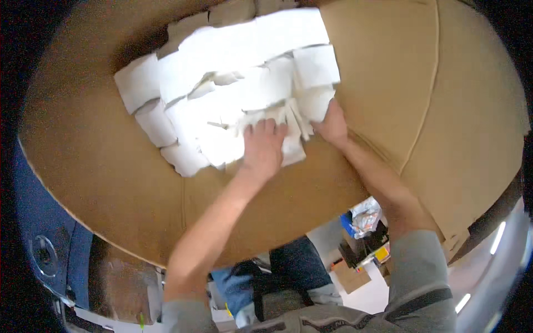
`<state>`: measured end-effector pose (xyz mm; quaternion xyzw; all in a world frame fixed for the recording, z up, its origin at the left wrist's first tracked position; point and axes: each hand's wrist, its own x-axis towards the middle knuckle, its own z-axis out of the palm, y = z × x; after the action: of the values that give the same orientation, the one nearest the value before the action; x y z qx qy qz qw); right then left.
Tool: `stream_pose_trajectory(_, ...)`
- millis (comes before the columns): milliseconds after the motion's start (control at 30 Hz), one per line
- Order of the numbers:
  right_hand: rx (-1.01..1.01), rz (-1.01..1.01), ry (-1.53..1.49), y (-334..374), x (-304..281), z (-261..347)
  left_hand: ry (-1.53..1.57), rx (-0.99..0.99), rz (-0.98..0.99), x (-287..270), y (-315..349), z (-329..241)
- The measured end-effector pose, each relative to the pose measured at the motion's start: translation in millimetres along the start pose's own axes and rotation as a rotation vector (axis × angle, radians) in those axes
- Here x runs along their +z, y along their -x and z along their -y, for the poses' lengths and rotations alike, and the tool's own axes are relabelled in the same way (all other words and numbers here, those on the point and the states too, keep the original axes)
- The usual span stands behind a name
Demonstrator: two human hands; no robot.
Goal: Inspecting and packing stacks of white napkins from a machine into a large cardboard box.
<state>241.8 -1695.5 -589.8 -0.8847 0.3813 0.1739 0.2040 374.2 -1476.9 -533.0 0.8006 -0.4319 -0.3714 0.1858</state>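
Observation:
A pile of white bundles (225,100), which look like folded paper or soft rolls, lies in rows inside a large brown cardboard box (383,61). Glare washes out much of their detail. My left hand (265,147) rests palm down on the front of the pile, fingers stretched over a loose white piece (292,149). At the pile's right edge, my right hand (335,125) grips the end of a white bundle (316,102), thumb on the near side. Its other fingers are partly hidden.
The box's near rim (300,238) curves between my body and the pile. Beyond it, low down, are a crumpled silvery plastic bag (366,216), a small cardboard piece (352,280) and my jeans-clad legs (300,263). Something dark blue with a round fitting (43,255) stands at the left.

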Motion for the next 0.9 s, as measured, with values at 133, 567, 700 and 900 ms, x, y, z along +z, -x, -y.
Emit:
stream_pose_trajectory(133, -0.318, 0.026, 0.060, -18, 50, -118, 0.047, 0.041, -0.034, -4, -29, -36)
stream_pose_trajectory(567, 0.205, 0.576, 0.016, -1, -39, 72, 0.811, -0.958, -0.453, -8, 55, 99)
stream_pose_trajectory(700, 0.231, 0.688, -0.190, 27, -57, 114, 0.820, -0.987, -0.375, -4, 51, 101)
stream_pose_trajectory(900, 0.279, 0.631, -0.453, 32, -24, 96, 0.719, -0.818, -0.153, -9, 43, 40)
